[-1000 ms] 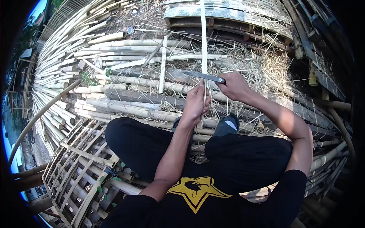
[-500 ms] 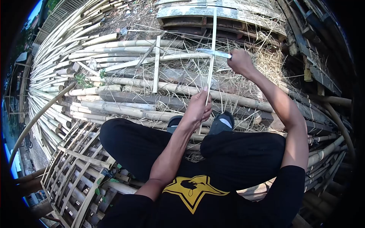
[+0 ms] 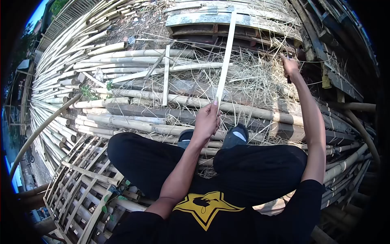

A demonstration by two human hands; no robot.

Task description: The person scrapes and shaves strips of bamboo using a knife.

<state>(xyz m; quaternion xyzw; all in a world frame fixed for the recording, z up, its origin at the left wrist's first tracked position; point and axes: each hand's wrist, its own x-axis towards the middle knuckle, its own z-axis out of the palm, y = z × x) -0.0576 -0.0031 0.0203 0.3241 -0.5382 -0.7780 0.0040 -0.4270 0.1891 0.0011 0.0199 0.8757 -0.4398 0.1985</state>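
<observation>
In the head view my left hand point(image 3: 206, 124) grips the lower end of a long, pale bamboo strip point(image 3: 226, 57), thumb laid along it. From there the strip slants up and away, its far end over a wooden pallet. My right hand point(image 3: 290, 67) is off to the right above the straw, well apart from the strip. Its fingers are wrapped round the handle of a knife point(image 3: 289, 80), whose dark butt shows below the fist. The blade is hard to make out against the dark background.
Bamboo poles point(image 3: 158, 97) and thin shavings point(image 3: 260, 77) cover the ground ahead. A short bamboo slat point(image 3: 166, 75) lies across the poles. Beyond is the wooden pallet point(image 3: 199, 19). A woven bamboo lattice point(image 3: 87, 179) stands at lower left, and stacked timber point(image 3: 325, 49) rises at right.
My right hand has swung away to the right and up with the knife, leaving the strip. The strip has tilted slightly right, showing a broader pale face. My left hand keeps its hold.
</observation>
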